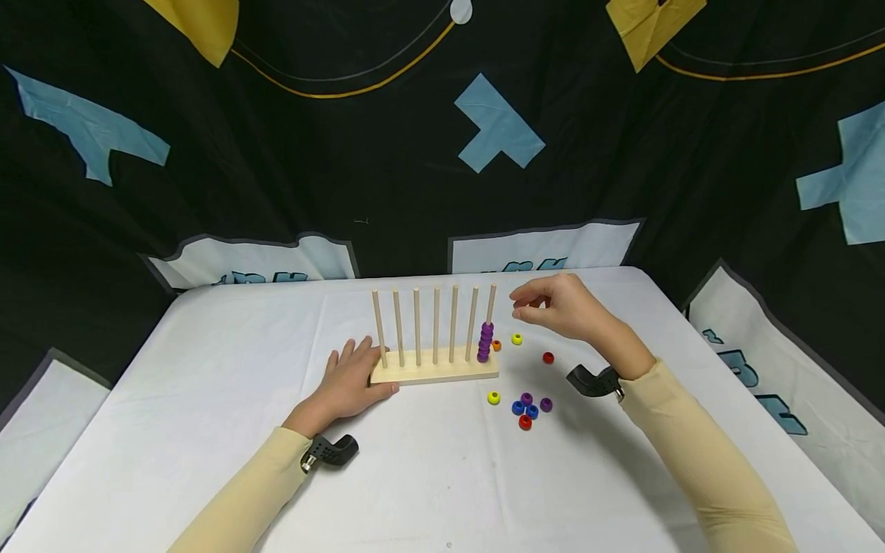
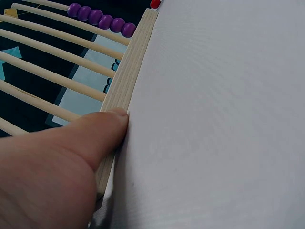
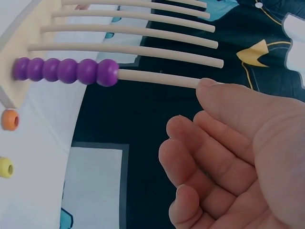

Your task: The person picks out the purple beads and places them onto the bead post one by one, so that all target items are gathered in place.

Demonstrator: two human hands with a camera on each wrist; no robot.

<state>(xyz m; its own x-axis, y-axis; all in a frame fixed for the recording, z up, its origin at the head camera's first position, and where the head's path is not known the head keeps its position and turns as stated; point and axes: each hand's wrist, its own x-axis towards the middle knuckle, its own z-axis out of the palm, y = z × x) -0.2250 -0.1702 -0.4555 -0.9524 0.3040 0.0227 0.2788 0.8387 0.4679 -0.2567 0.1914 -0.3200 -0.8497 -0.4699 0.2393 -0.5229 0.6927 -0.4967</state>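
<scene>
A pale wooden peg rack stands on the table with several upright pegs. Several purple beads are stacked on its rightmost peg, whose upper part is bare. My left hand rests at the rack's left end, fingers spread and straight. Its thumb presses along the base's front edge; the other fingers are hidden in the left wrist view. My right hand hovers right of the bead-bearing peg, fingers loosely bent, with no bead visible in them. In the right wrist view its thumb overlaps that peg's tip.
Loose beads lie right of the rack: orange, yellow and red. Nearer me are another yellow bead and a cluster of purple, blue and red ones. A dark patterned curtain hangs behind the white table.
</scene>
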